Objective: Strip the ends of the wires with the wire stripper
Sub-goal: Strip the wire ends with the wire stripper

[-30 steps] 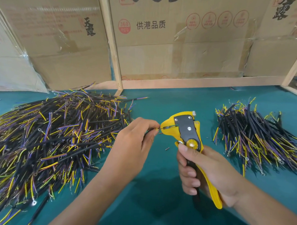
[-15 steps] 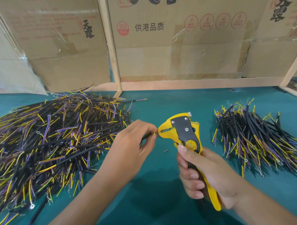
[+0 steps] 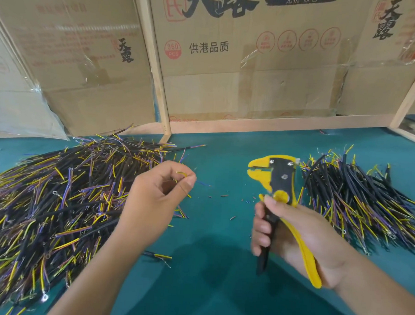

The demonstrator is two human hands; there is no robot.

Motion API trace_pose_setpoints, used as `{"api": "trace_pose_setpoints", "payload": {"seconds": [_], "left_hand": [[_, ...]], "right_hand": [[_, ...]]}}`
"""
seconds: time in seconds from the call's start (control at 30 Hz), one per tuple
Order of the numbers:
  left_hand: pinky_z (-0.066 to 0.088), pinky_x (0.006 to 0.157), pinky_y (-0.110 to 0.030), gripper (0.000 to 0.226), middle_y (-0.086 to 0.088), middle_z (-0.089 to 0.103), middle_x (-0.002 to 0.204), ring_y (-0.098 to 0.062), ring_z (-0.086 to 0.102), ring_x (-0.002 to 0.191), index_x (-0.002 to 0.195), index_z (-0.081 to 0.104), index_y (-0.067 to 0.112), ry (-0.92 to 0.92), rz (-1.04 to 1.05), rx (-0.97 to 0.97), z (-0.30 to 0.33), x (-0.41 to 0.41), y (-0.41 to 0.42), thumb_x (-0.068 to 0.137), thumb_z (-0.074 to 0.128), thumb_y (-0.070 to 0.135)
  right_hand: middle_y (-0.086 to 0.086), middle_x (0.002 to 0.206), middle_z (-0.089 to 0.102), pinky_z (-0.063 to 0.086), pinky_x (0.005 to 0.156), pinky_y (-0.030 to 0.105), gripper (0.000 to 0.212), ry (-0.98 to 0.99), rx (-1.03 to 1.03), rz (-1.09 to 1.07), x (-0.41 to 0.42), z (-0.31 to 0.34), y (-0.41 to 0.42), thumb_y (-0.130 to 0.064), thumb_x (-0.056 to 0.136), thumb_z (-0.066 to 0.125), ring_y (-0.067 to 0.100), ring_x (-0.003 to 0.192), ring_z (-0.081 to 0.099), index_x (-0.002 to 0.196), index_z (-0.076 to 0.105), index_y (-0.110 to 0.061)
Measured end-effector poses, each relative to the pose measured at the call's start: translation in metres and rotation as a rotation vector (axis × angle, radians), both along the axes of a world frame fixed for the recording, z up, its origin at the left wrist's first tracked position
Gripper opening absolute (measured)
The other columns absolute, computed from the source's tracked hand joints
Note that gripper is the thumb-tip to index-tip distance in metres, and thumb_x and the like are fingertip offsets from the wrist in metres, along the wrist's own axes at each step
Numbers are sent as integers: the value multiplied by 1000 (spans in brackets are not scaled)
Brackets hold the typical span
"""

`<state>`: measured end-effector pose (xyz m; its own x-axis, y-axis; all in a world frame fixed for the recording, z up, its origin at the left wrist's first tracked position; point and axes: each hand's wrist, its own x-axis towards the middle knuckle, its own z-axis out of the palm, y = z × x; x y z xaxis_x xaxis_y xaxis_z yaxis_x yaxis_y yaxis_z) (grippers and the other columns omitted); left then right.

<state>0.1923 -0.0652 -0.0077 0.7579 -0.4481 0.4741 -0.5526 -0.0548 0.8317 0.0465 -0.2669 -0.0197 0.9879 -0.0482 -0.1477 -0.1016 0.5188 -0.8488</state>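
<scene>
Two heaps of wires flank your hands on the green table [image 3: 216,265]: a large pile [image 3: 57,198] to your left and a smaller pile [image 3: 357,199] to your right, both a tangle of black, yellow and purple strands. Your left hand [image 3: 152,202] hovers at the edge of the large pile, thumb and forefinger pinched on a thin wire [image 3: 184,175] whose yellow end curls above the fingertips while a bluish strand pokes out to the right. Your right hand [image 3: 293,232] grips the yellow and black wire stripper [image 3: 279,184] by its handles, thumb resting on the round yellow knob, head raised and pointing left. The stripper's jaws stand slightly parted with nothing between them, well apart from the pinched wire. Small bits of stripped insulation [image 3: 223,196] lie scattered on the table between your hands. Cardboard boxes [image 3: 253,64] with printed characters stand behind the table, framed by wooden strips [image 3: 155,67].
</scene>
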Motion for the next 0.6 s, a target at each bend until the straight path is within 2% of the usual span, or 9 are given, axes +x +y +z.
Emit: {"api": "trace_pose_setpoints", "payload": {"seconds": [0.07, 0.17, 0.27, 0.37, 0.47, 0.6], "left_hand": [[38, 60, -32, 1, -11, 63, 81, -20, 48, 66, 86, 68, 27, 37, -55, 1, -1, -7, -5, 85, 69, 27], [33, 47, -16, 13, 2, 62, 73, -4, 43, 53, 83, 67, 25, 97, -98, -41, -2, -10, -6, 89, 73, 14], [30, 45, -9, 9, 3, 61, 71, 1, 37, 45, 82, 66, 19, 153, -141, -109, 2, -18, -8, 87, 70, 13], [29, 42, -13, 9, 3, 61, 69, -3, 33, 43, 81, 64, 19, 212, -190, -138, 4, -21, -9, 85, 71, 22], [23, 40, -16, 9, 4, 63, 69, -8, 24, 42, 80, 64, 23, 260, -213, -123, 4, -23, -9, 85, 71, 24], [20, 41, -18, 7, 4, 65, 71, -9, 22, 42, 82, 63, 20, 284, -225, -139, 2, -23, -11, 85, 67, 25]], "right_hand": [[14, 73, 47, 50, 62, 44, 19, 36, 0, 79, 1, -4, 3, -20, 86, 75, 30, 63, 47, 84, 64, -5], [14, 76, 50, 51, 67, 45, 24, 62, -29, 160, 1, -9, 4, -28, 85, 69, 31, 66, 49, 88, 65, -4], [14, 78, 50, 52, 69, 45, 26, 45, -51, 199, 0, -13, 5, -27, 88, 67, 30, 67, 51, 93, 62, -2], [14, 78, 50, 51, 70, 45, 25, 17, -39, 219, -1, -14, 7, -26, 90, 67, 30, 67, 51, 94, 63, -2], [14, 78, 50, 50, 73, 46, 25, -37, -11, 272, -3, -15, 6, -26, 89, 68, 31, 68, 50, 94, 63, -2], [14, 79, 50, 50, 74, 47, 22, -103, 19, 325, -6, -15, 7, -24, 89, 71, 31, 69, 52, 94, 63, -3]]}}
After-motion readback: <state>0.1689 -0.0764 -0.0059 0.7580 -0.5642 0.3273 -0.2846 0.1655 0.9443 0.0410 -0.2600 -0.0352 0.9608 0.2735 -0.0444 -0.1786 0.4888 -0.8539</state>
